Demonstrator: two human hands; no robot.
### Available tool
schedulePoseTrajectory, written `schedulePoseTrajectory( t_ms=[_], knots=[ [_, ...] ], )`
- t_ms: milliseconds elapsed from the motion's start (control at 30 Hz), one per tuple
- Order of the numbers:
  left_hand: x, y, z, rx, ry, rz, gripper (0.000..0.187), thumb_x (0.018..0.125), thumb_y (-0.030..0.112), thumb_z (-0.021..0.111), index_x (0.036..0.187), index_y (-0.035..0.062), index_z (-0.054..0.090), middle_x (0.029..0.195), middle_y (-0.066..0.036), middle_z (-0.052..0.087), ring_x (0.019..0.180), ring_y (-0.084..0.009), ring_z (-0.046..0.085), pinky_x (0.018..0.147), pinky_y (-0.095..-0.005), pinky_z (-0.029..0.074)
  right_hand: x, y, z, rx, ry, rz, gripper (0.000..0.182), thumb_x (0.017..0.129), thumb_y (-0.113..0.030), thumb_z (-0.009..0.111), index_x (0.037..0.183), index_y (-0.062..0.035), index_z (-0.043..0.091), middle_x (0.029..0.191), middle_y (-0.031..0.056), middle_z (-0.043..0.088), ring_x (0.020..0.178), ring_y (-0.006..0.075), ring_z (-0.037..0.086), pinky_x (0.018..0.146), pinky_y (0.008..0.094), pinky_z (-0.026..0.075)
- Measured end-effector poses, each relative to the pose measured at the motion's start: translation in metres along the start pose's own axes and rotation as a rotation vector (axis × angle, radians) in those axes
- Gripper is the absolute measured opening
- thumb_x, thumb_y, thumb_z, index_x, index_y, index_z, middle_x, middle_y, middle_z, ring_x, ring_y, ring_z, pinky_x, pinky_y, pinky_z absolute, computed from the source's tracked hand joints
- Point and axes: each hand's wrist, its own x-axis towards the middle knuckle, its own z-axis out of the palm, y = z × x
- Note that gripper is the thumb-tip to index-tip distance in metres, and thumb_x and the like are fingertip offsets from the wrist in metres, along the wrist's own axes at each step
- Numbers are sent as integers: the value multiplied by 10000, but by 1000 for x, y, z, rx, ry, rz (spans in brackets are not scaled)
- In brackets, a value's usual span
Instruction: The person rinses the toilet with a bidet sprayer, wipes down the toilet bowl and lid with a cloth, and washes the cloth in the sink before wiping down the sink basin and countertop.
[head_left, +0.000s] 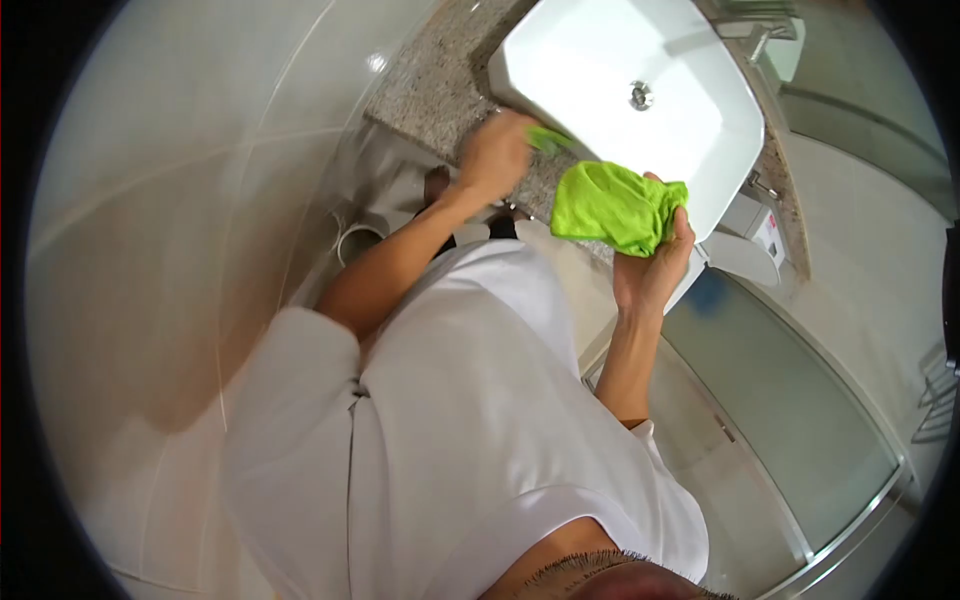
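A bright green cloth (608, 208), bunched and creased, is gripped in my right hand (655, 265) at the near edge of the white basin. My fingers and thumb close round its right end, and the rest spreads out to the left. My left hand (495, 155) is over the granite counter, left of the basin, with its fingers closed. A smaller green piece (547, 139), apparently cloth, sticks out of it toward the basin. Motion blurs this piece, and part of it is hidden by the hand.
The white basin (725, 150) with a metal drain (641, 95) stands on a speckled granite counter (425, 95). A metal tap (765, 40) is at the top right. A round-rimmed bin (360, 240) sits below left. Frosted glass panels (790, 390) are on the right, a tiled wall (200, 180) on the left.
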Motion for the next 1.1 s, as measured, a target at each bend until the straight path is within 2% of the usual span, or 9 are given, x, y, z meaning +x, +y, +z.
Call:
schedulePoseTrajectory(
  t_ms=[100, 200, 267, 367, 467, 533, 800, 867, 1100],
  knots=[
    [24, -40, -35, 119, 349, -74, 303, 908, 33, 571, 1195, 66, 662, 1121, -160, 618, 1051, -382, 599, 916, -498, 469, 33, -21, 48, 75, -191, 8, 613, 1003, -367, 476, 1457, 45, 475, 1481, 158, 526, 1377, 286, 484, 1166, 446, 365],
    [59, -57, -23, 255, 358, 62, 309, 920, 40, 575, 1218, 62, 654, 1151, -151, 604, 1091, -379, 574, 931, -490, 465, 74, -38, 82, -117, -358, -143, 584, 987, -349, 514, 1396, 67, 533, 1440, 173, 557, 1330, 288, 541, 1120, 438, 430],
    [65, -60, -14, 327, 300, 94, 308, 925, 45, 580, 1225, 56, 651, 1170, -152, 597, 1106, -382, 562, 943, -486, 463, 155, -35, 120, -722, -471, -577, 542, 989, -378, 530, 1367, 6, 592, 1413, 166, 587, 1274, 316, 586, 1082, 444, 469],
    [62, -58, -10, 429, 254, 84, 315, 929, 49, 591, 1240, 49, 642, 1212, -157, 577, 1124, -394, 544, 966, -487, 458, 239, -42, 166, -851, -528, -856, 398, 909, -130, 610, 1299, -69, 660, 1350, 195, 628, 1298, 318, 569, 1147, 430, 399],
    [62, -55, -10, 468, 233, 61, 334, 929, 46, 595, 1261, 48, 625, 1245, -164, 559, 1130, -405, 536, 983, -499, 453, 317, -53, 186, -1343, -536, -1002, 519, 930, -243, 685, 1429, -134, 593, 1498, 212, 525, 1424, 338, 467, 1206, 453, 331],
    [63, -54, -10, 487, 210, 49, 344, 930, 42, 594, 1274, 48, 615, 1254, -167, 553, 1132, -408, 535, 987, -506, 452, 370, -37, 175, -2047, -460, -1034, 442, 1019, -412, 483, 1306, -143, 685, 1396, 117, 600, 1343, 328, 502, 1035, 502, 497],
    [72, -58, -8, 546, 174, 36, 332, 963, 60, 572, 1294, 57, 595, 1254, -174, 559, 1135, -409, 538, 977, -518, 460, 428, -17, 119, -1665, -505, -1228, 338, 1044, -353, 523, 1260, -135, 667, 1221, 143, 633, 1143, 373, 559, 977, 530, 454],
    [71, -57, -7, 546, 189, 17, 331, 961, 58, 575, 1290, 59, 601, 1247, -173, 565, 1127, -406, 543, 971, -516, 462, 419, -36, 49, -1691, 41, -1106, 338, 988, -224, 586, 1311, -132, 625, 1212, 159, 611, 1195, 373, 541, 1008, 478, 462],
    [69, -57, -5, 598, 166, 3, 343, 951, 49, 581, 1292, 73, 613, 1260, -168, 567, 1126, -395, 556, 977, -496, 469, 375, -59, -56, -1962, 21, -1292, 408, 898, -80, 652, 1300, -120, 603, 1238, 150, 584, 1203, 384, 530, 1012, 465, 479]
  ],
)
